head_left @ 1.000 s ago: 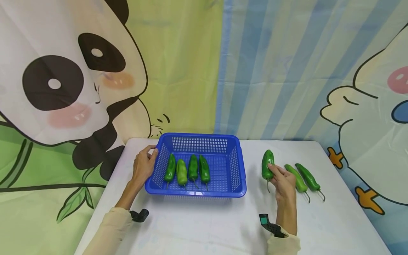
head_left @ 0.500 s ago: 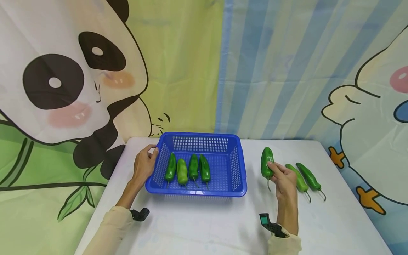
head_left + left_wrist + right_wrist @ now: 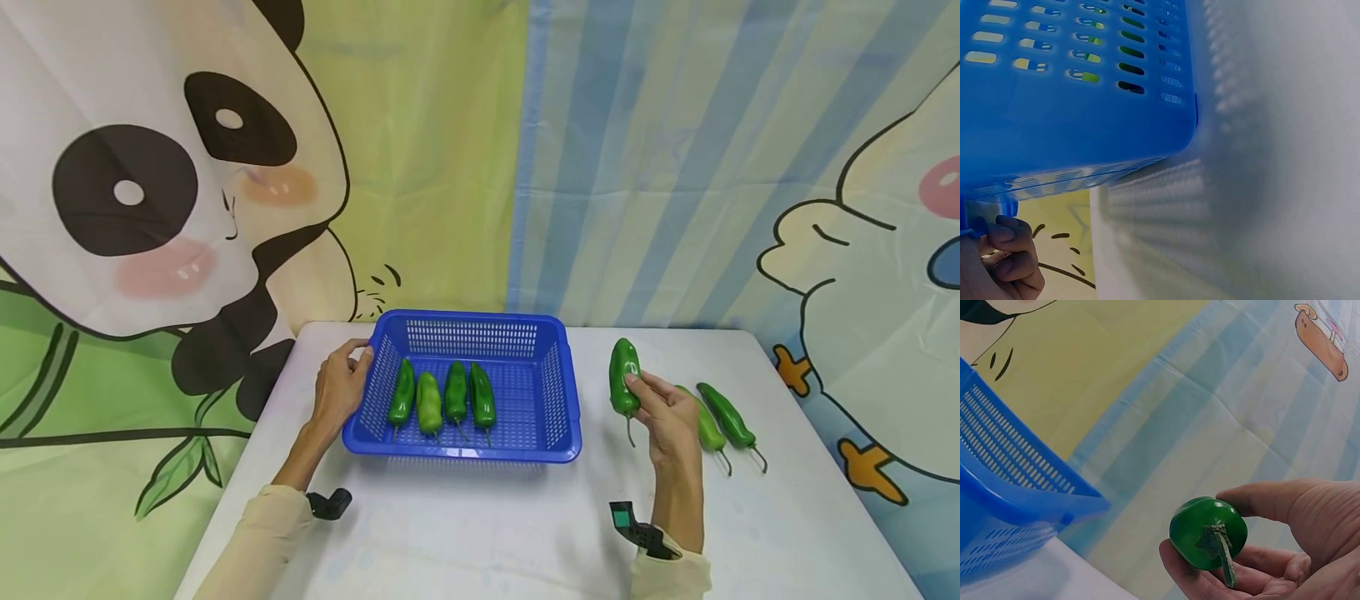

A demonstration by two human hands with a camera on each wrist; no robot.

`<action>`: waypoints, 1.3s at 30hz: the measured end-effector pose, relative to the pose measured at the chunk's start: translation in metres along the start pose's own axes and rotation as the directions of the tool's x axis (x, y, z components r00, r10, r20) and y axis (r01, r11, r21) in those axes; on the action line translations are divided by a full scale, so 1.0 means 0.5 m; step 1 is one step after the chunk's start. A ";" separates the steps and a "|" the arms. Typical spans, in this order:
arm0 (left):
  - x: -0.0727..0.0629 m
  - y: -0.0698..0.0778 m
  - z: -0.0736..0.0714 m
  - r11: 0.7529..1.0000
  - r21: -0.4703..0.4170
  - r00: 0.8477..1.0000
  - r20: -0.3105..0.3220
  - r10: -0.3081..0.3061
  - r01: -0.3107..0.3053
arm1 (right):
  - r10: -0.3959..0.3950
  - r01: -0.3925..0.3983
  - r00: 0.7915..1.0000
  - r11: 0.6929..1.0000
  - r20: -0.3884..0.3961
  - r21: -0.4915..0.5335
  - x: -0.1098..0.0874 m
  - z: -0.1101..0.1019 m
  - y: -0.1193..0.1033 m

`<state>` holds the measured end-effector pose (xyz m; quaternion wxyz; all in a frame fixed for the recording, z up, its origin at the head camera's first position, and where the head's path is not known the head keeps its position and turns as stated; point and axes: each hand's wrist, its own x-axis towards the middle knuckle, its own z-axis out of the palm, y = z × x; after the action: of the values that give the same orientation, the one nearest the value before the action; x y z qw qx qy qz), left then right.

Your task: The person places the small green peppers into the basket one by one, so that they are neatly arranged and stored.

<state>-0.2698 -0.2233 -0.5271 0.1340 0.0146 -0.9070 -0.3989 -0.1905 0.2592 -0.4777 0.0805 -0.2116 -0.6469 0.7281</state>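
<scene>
My right hand (image 3: pixel 671 417) pinches a dark green chili pepper (image 3: pixel 624 375) between thumb and fingers, its stem hanging toward me. The right wrist view shows that pepper (image 3: pixel 1210 534) stem-end on, with the thumb above and fingers below. A blue plastic basket (image 3: pixel 558 454) stands at the middle of the table, and several green peppers (image 3: pixel 429 404) lie side by side in its left half, stems toward me. At the basket's left rim, my left hand (image 3: pixel 341 383) grips the edge. Its curled fingers (image 3: pixel 1016 265) show at the rim in the left wrist view.
Two more green peppers lie on the white table (image 3: pixel 480 533) right of my right hand: a lighter one (image 3: pixel 708 429), partly behind the hand, and a darker one (image 3: pixel 726 414). A cartoon-printed curtain (image 3: pixel 637 167) hangs behind the table.
My right hand has lifted the pepper slightly, moving it a little up and left in the head view. The left hand and the basket have stayed in place.
</scene>
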 end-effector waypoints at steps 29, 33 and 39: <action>0.000 0.003 -0.002 1.000 0.007 1.000 -0.005 0.008 -0.008 | -0.045 0.051 0.991 0.998 0.128 -0.042 -0.035 0.042 -0.031; -0.001 0.002 -0.002 1.000 0.006 1.000 -0.006 0.015 -0.015 | -0.044 0.052 0.988 0.997 0.148 -0.051 -0.038 0.056 -0.032; -0.002 0.005 -0.003 1.000 0.001 1.000 -0.010 0.020 -0.020 | -0.060 0.070 0.983 0.996 0.176 -0.053 -0.042 0.078 -0.030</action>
<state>-0.2681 -0.2224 -0.5248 0.1427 0.0077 -0.9066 -0.3970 -0.1902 0.2177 -0.4561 0.0412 -0.1284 -0.6792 0.7215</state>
